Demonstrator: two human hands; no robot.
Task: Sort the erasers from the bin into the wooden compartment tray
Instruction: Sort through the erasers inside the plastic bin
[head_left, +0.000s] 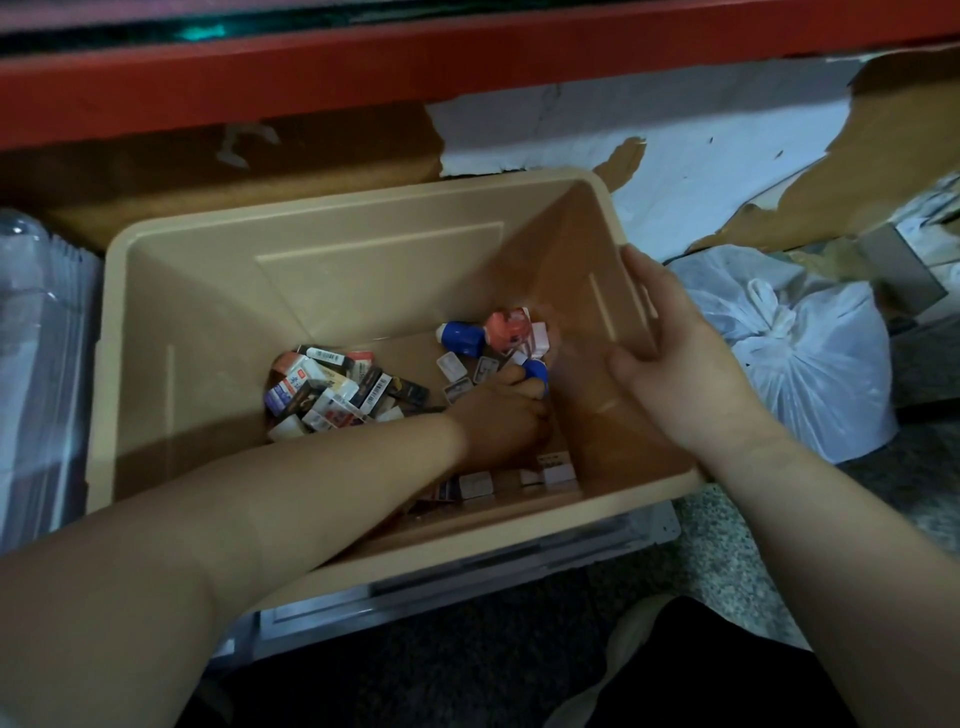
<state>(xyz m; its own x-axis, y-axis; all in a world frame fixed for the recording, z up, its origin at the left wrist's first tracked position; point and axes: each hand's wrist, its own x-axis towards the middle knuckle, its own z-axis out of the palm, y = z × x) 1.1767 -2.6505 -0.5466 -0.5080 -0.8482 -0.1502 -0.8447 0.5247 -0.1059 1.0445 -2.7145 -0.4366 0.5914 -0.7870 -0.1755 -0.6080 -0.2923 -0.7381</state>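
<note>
Reaching into bin (363, 270), left hand (498, 421) curls, seemingly pinching blue eraser (536, 375); right hand (675, 364) grips rim at 3 o'clock, steadying bin.

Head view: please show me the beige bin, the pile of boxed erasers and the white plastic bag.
beige bin (379, 275), head view, far inner wall
pile of boxed erasers (332, 387), head view, middle of the pile
white plastic bag (810, 364), head view, its front side

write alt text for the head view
A person's left hand reaches into a beige bin, fingers curled round a blue piece among loose erasers. The right hand grips the bin's right rim.
</note>
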